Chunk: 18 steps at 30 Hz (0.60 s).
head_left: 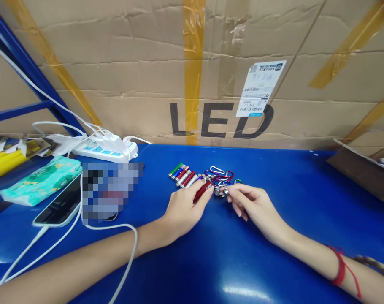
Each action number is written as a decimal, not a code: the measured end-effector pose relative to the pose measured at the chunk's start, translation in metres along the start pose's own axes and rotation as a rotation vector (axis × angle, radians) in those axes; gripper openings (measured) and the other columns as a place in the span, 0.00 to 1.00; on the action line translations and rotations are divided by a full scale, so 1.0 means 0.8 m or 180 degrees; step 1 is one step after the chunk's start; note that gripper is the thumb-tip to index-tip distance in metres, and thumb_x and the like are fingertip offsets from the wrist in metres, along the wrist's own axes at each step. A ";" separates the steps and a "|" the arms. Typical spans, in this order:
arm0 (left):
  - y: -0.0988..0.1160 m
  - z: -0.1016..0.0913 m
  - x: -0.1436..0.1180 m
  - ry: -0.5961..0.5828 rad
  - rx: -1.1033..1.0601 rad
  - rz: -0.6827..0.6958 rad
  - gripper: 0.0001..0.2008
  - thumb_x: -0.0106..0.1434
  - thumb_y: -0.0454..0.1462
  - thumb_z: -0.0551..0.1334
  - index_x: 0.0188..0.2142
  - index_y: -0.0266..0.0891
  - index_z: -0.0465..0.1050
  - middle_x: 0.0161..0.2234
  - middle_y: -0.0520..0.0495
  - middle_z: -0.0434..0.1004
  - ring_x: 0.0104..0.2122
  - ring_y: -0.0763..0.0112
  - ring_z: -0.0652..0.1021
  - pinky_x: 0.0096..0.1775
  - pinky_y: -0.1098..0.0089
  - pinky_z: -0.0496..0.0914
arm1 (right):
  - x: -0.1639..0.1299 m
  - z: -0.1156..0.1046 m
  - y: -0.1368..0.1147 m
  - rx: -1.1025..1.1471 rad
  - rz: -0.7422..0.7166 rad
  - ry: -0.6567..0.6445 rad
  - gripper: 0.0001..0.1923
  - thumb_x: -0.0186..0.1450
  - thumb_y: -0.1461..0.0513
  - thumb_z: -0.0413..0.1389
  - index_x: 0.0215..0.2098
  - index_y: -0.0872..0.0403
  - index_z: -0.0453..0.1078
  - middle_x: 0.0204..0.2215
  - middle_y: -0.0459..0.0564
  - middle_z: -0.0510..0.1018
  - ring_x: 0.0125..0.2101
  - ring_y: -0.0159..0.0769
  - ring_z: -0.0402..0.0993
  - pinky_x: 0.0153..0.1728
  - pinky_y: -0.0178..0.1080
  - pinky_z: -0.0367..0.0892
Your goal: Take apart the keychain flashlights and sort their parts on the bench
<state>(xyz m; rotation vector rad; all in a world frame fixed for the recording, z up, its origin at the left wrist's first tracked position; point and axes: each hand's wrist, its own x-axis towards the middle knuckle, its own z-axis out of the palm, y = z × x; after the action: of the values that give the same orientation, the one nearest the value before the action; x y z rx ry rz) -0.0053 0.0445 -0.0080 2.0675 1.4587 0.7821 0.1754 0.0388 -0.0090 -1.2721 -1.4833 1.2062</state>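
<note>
My left hand (183, 211) rests on the blue table (299, 198) and pinches a small red keychain flashlight (202, 190) at its near end. My right hand (252, 203) faces it, fingertips closed on a small silver part (225, 191) at the flashlight's other end. Just beyond lies a row of several small flashlights (183, 175) in green, blue, red and silver. A tangle of coloured carabiner clips (222, 175) lies beside them, above my right fingers.
A big cardboard box (211, 76) marked LED walls off the back. A white power strip (106, 148) with cables, a green tissue pack (41, 179) and a phone (59, 207) on a white charging cable lie at the left. A brown box (363, 169) sits at the right.
</note>
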 end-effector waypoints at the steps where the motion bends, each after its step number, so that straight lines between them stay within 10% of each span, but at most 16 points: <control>1: 0.000 0.001 0.000 0.0090 0.0023 -0.0029 0.12 0.66 0.45 0.51 0.33 0.41 0.67 0.22 0.55 0.68 0.22 0.72 0.69 0.25 0.74 0.57 | 0.000 -0.001 0.001 -0.0018 -0.0016 0.0060 0.22 0.59 0.46 0.53 0.24 0.57 0.66 0.11 0.41 0.62 0.13 0.24 0.55 0.14 0.29 0.52; 12: -0.023 -0.015 0.022 0.1091 0.0236 0.0663 0.08 0.67 0.35 0.54 0.44 0.45 0.69 0.39 0.51 0.69 0.41 0.68 0.69 0.44 0.67 0.58 | 0.001 -0.006 0.004 -0.0085 -0.0002 0.0195 0.22 0.60 0.46 0.52 0.24 0.57 0.64 0.11 0.41 0.61 0.14 0.25 0.56 0.15 0.30 0.51; 18: -0.037 -0.016 0.030 0.0826 0.0513 0.1057 0.15 0.67 0.32 0.54 0.51 0.47 0.66 0.36 0.51 0.66 0.38 0.70 0.69 0.38 0.69 0.58 | 0.001 -0.005 0.004 -0.0135 -0.0018 0.0182 0.22 0.59 0.46 0.52 0.24 0.57 0.65 0.11 0.42 0.61 0.13 0.25 0.55 0.15 0.30 0.52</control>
<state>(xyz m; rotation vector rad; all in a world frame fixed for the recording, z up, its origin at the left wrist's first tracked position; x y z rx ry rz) -0.0275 0.0771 -0.0145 2.4450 1.3615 1.1310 0.1798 0.0406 -0.0111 -1.3191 -1.4773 1.1308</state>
